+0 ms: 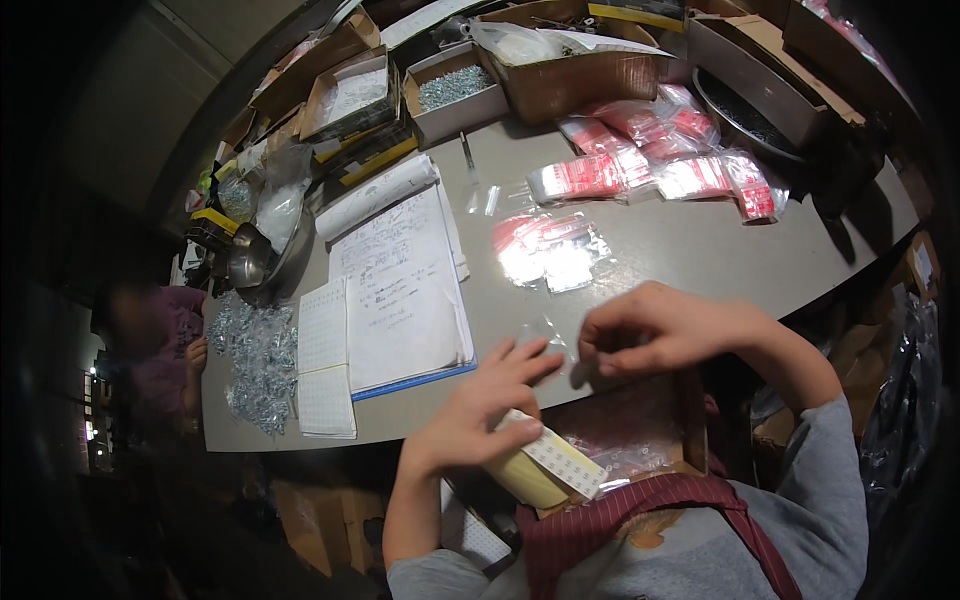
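My left hand (480,405) holds a folded sheet of small white labels with yellowish backing (567,462) between thumb and palm, its other fingers stretched over the table edge. My right hand (650,330) hovers at the edge with fingers curled in; whether a small thing sits in its fingertips cannot be made out. Between the hands a small clear plastic bag (548,332) lies on the table. Below them an open cardboard box (690,425) rests against me, clear bags inside. Beyond my hands is a loose pile of small red-printed bags (550,245).
An open notebook (400,290) with a narrow label sheet (325,350) lies left, beside bagged screws (260,365). Bundles of red-printed bags (695,178) and a pen (467,150) lie farther back. Boxes of hardware (455,90) line the far edge. Another person (165,345) is at left.
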Motion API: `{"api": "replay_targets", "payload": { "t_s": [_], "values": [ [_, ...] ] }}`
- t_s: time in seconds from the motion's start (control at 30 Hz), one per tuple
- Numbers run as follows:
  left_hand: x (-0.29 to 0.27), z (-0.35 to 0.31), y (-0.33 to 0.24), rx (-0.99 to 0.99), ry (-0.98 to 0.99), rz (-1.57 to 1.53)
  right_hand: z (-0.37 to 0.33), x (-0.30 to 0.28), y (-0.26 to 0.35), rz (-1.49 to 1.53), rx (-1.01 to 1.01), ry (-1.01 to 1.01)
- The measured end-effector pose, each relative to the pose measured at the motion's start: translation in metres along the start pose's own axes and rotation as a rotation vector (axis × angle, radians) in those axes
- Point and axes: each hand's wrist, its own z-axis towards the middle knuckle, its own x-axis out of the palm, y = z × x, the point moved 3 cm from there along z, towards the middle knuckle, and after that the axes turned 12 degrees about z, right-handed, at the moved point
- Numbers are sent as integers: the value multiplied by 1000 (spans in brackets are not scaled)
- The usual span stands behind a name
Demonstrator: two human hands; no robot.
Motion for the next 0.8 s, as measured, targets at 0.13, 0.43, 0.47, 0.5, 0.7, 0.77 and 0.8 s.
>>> {"api": "replay_targets", "payload": {
  "t_s": [0.13, 0.43, 0.47, 0.5, 0.7, 0.77, 0.8],
  "values": [
    [18, -3, -13, 8, -36, 193, 33, 1, -8, 8, -68, -69],
    [16, -31, -19, -79, -164, 305, 19, 53, -27, -302, -273, 5],
    [18, -30, -22, -81, -172, 341, 18, 54, -27, -320, -303, -21],
    [19, -29, -25, -82, -184, 377, 19, 50, -30, -387, -242, -19],
    [29, -15, -35, -44, -250, 419, 29, 18, -30, -457, -219, -320],
    [40, -12, -32, -60, -278, 362, 33, 13, -28, -316, -242, -381],
    [46, -10, -30, -71, -293, 332, 34, 14, -26, -199, -224, -378]
  ]
}}
